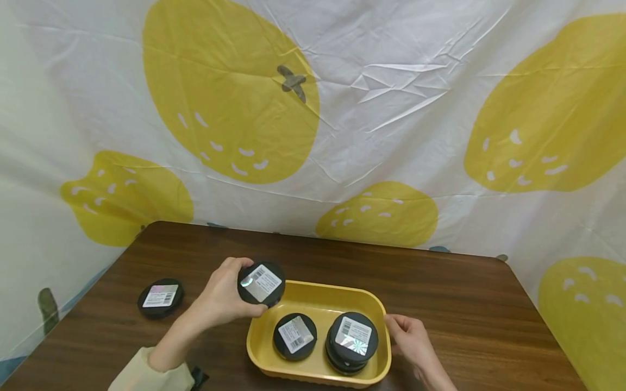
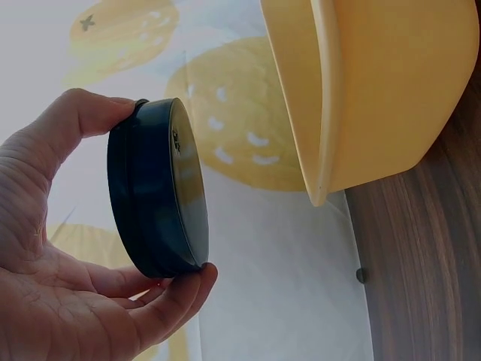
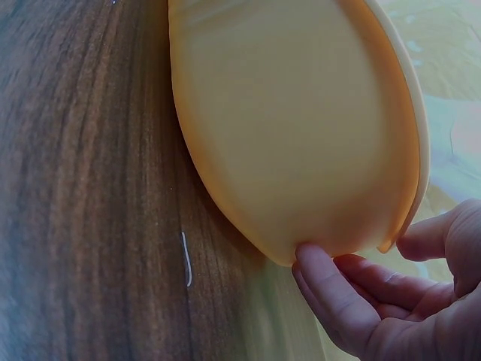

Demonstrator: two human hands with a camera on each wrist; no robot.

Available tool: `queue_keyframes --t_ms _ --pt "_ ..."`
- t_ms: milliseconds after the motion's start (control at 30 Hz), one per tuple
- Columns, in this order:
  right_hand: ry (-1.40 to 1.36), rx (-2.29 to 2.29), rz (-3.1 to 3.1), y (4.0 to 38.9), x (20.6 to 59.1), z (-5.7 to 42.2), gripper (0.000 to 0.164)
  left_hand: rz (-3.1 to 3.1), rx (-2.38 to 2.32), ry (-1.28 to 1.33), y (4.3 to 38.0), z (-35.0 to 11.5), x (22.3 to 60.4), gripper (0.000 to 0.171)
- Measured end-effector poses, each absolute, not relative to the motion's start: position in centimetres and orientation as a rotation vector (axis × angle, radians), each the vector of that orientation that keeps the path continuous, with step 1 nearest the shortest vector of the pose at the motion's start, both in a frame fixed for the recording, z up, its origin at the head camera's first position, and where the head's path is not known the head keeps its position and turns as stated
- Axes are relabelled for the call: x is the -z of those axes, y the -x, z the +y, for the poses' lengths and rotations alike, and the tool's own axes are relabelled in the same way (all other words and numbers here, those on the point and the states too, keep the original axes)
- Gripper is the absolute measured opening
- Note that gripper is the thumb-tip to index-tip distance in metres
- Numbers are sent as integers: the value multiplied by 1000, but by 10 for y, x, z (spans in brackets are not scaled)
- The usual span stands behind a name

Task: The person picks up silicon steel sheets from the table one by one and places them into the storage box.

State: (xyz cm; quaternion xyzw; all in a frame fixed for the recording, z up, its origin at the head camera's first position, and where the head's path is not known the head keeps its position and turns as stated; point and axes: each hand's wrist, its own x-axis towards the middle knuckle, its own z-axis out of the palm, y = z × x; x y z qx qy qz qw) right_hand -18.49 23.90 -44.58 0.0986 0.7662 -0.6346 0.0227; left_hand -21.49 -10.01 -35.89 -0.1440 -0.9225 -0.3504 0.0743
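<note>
My left hand (image 1: 221, 293) grips a round black tin (image 1: 261, 283) by its rim, thumb on one side and fingers on the other. The tin is raised over the far left corner of a yellow plastic tub (image 1: 318, 374), its labelled face towards the head camera. In the left wrist view the tin (image 2: 154, 192) is edge-on, apart from the tub. My right hand (image 1: 411, 339) holds the tub's right end; in the right wrist view its thumb is at the rim and its fingertips (image 3: 312, 259) touch the outer wall. Inside the tub are a single black tin (image 1: 295, 336) and a stack of tins (image 1: 352, 336).
Another labelled black tin (image 1: 160, 298) lies on the brown wooden table (image 1: 464, 304), left of my left forearm. A small black item (image 1: 198, 377) shows by the left sleeve. Behind the table hangs a white cloth (image 1: 391, 108) with yellow fruit prints.
</note>
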Motion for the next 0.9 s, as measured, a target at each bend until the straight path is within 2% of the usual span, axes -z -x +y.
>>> queue_keyframes --t_ms 900 --pt "-289 1998 2347 185 446 240 31 -2774 1048 491 217 -87 369 78"
